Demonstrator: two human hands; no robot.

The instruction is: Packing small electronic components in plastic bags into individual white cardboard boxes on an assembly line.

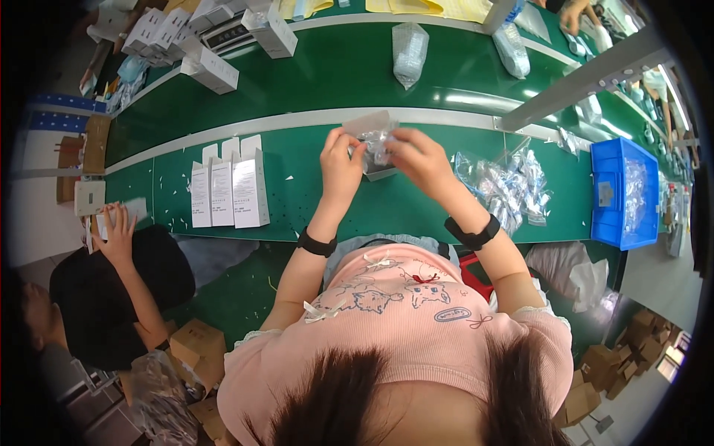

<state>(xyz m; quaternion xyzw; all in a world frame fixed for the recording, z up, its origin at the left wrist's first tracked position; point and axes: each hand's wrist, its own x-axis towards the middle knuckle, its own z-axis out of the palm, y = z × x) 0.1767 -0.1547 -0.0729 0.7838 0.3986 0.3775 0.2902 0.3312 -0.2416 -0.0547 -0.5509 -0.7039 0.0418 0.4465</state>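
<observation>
In front of me at the green bench, my left hand (341, 160) closes on the side of a small white box (381, 175) with a raised flap. My right hand (418, 157) pinches a clear plastic bag (375, 143) at the box's open top. What the bag contains is too small to make out. To the left, several white boxes (223, 186) with open flaps stand in a row. A heap of clear bags (513, 182) with small blue and white parts lies to the right of my right hand.
A blue plastic bin (601, 195) with clear bags stands at the bench's right end. Beyond a pale rail lies a green conveyor (327, 78) carrying a bubble-wrapped item (410, 56). A slanted metal post (580, 82) rises at right. A co-worker's hand (115, 232) is at far left.
</observation>
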